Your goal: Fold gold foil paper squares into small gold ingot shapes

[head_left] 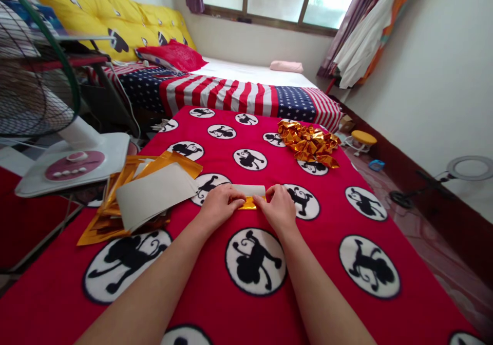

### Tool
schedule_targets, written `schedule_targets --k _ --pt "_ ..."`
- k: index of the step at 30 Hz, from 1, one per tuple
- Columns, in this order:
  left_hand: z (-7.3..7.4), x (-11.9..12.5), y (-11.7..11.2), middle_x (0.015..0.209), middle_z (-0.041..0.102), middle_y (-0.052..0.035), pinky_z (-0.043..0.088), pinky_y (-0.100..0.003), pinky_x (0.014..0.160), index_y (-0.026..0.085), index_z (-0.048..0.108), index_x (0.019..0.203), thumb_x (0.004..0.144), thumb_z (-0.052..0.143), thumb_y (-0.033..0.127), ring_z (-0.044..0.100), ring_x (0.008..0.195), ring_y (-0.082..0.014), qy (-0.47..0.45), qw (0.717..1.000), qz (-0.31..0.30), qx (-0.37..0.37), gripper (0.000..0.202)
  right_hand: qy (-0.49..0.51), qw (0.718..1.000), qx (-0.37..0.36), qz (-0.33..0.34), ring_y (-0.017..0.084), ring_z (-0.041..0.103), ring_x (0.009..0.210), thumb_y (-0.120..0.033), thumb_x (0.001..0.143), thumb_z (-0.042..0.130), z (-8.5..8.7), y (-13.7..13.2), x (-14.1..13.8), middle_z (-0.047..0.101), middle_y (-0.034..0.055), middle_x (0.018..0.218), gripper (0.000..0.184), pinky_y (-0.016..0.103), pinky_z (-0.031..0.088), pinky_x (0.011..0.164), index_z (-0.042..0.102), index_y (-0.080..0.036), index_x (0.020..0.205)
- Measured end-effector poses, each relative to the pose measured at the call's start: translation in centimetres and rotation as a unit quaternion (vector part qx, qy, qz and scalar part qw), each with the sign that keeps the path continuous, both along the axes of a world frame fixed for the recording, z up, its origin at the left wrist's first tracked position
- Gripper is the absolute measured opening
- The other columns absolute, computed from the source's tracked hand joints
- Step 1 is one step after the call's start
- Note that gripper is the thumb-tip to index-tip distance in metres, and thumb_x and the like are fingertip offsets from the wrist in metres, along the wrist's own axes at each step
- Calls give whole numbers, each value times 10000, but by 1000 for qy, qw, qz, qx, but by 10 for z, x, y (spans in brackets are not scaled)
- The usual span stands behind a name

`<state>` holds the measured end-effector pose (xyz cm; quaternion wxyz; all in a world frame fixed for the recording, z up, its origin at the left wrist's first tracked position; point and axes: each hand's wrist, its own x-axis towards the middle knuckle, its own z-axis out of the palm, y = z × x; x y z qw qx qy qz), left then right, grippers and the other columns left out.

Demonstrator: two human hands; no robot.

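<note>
A small sheet of gold foil paper (248,203) lies on the red patterned cloth, partly folded or rolled, its pale back showing along the far side. My left hand (221,204) pinches its left end. At the right end, my right hand (279,207) has thumb and fingers closed on the same sheet. To the left sits a loose stack of gold paper (185,163) with pale grey sheets (154,193) on top. A heap of shiny folded gold foil pieces (308,140) rests at the far right of the cloth.
A white fan base (88,155) stands close to the left edge of the red cloth (316,273). Beyond it is a bed with a flag-patterned cover (227,96). On the floor at right are a yellow stool (363,137) and a ring light (470,168).
</note>
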<state>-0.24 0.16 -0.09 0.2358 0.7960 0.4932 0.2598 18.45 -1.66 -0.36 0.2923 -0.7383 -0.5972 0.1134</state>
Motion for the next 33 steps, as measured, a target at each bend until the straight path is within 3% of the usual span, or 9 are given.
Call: schedule_targets --k 5,12,17,20,23,25,29,33 --pt "-4 -5 3 907 687 -49 493 -274 785 209 768 888 789 524 75 622 849 -169 -52 998 -17 -35 295 27 999 11 36 185 559 767 -196 738 559 -7 0 6 578 21 832 46 295 410 681 543 -216 777" --pt "-4 -9 0 942 668 -60 507 -270 799 193 751 923 788 473 43 622 882 -170 -75 996 -24 -34 343 135 984 60 97 176 580 799 -71 676 424 -9 -7 19 613 29 876 269 304 458 766 589 -209 836" --pt "-4 -8 -1 936 664 -51 489 -266 797 209 753 921 812 481 82 613 874 -166 -71 997 -21 -18 319 191 957 81 204 187 564 1043 -64 676 486 -5 -14 26 583 48 1152 395 332 446 934 669 -229 985" --pt "-1 -7 -4 920 655 -42 481 -270 772 222 753 920 814 600 227 603 841 -169 -53 998 -16 -11 186 174 956 86 221 194 552 1079 -99 728 566 -5 -14 27 584 46 1090 295 341 423 984 724 -247 928" --pt "2 -7 -7 925 649 -37 478 -278 764 227 746 951 689 769 368 594 842 -181 -39 999 -21 9 299 159 960 90 213 196 568 1028 -161 761 639 -8 -13 26 595 43 1042 198 346 445 950 745 -260 897" --pt "1 -6 -8 920 649 -34 476 -282 773 233 745 962 645 808 358 591 856 -187 -36 999 -19 23 347 156 962 95 205 199 574 1011 -201 771 671 -9 -13 24 604 41 1026 147 352 452 937 750 -266 876" --pt "-3 -6 -7 890 662 -40 474 -286 788 229 756 914 781 691 240 601 851 -174 -71 996 -14 45 149 175 957 116 201 198 582 1001 -255 778 696 -8 -14 21 616 38 1014 69 353 460 925 747 -265 824" --pt "-8 -7 -3 866 684 -43 485 -302 806 220 755 830 813 650 202 620 843 -177 -116 991 -11 72 108 195 952 116 207 193 599 962 -232 756 708 -6 -15 20 636 35 988 67 341 475 893 735 -254 814"
